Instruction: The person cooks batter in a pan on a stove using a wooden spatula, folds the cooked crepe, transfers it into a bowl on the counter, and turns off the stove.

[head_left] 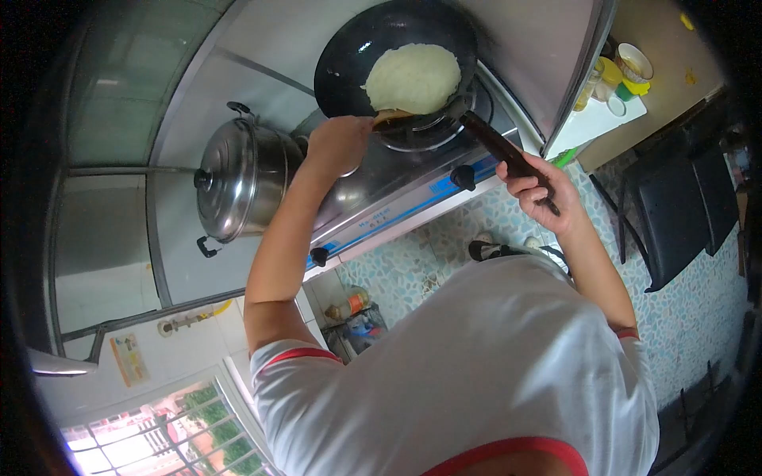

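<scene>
My left hand (pixel 340 146) is closed round a wooden spatula (pixel 392 117), most of whose handle is hidden in the fist. The spatula's wooden end is at the near edge of a pale, round pancake (pixel 416 78). That pancake lies in a black wok (pixel 343 75), which is tilted above the gas burner. With fingers wrapped round it, my right hand (pixel 548 190) grips the wok's long dark handle (pixel 496 145).
Left of the wok, a lidded steel steamer pot (pixel 242 178) sits on the gas stove (pixel 349 202). Jars and a bowl (pixel 633 62) stand on a white shelf (pixel 599 125) at the right. A black chair (pixel 675 206) and a bottle (pixel 348 304) are lower down.
</scene>
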Motion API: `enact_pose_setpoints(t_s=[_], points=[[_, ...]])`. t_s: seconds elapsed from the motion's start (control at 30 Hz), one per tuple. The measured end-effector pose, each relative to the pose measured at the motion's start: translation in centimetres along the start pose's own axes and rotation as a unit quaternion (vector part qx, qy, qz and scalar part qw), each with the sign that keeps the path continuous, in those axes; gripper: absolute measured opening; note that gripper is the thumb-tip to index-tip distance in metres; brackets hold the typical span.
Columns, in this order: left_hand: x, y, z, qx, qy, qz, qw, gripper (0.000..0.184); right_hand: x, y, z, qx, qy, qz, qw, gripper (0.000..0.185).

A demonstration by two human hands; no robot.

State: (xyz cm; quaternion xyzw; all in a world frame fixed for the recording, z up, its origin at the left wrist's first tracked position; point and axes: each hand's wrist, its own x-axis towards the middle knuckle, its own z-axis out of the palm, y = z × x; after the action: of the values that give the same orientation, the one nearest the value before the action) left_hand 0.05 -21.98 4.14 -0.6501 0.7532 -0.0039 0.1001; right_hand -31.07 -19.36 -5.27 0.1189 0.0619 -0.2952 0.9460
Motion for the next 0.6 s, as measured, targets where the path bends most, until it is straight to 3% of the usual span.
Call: enact_pose_setpoints(t_s=[0.17, 0.27, 0.4, 0.5, 0.6], points=[[1.0, 0.6, -0.1, 0.049, -0.002, 0.003, 0.999, 0.027, -0.2, 0.0, -0.1, 0.028, 0.003, 0.014, 0.999, 0.04], [3.7, -0.3, -1.7, -0.022, 0.098, -0.032, 0.994, 0.027, -0.1, -0.1, -0.2, 0.033, -0.004, 0.018, 0.999, 0.041], [10.0, -1.0, 1.9, 0.038, 0.077, -0.055, 0.995, 0.027, -0.1, 0.0, -0.3, 0.02, -0.001, 0.015, 1.0, 0.043], [10.7, -2.5, 2.7, -0.005, 0.059, -0.072, 0.996, 0.028, -0.1, 0.0, -0.2, 0.022, 0.0, 0.01, 1.0, 0.043], [8.3, -1.3, -0.4, -0.052, 0.166, -0.076, 0.982, 0.028, -0.1, 0.0, 0.0, 0.025, -0.01, 0.008, 1.0, 0.043]])
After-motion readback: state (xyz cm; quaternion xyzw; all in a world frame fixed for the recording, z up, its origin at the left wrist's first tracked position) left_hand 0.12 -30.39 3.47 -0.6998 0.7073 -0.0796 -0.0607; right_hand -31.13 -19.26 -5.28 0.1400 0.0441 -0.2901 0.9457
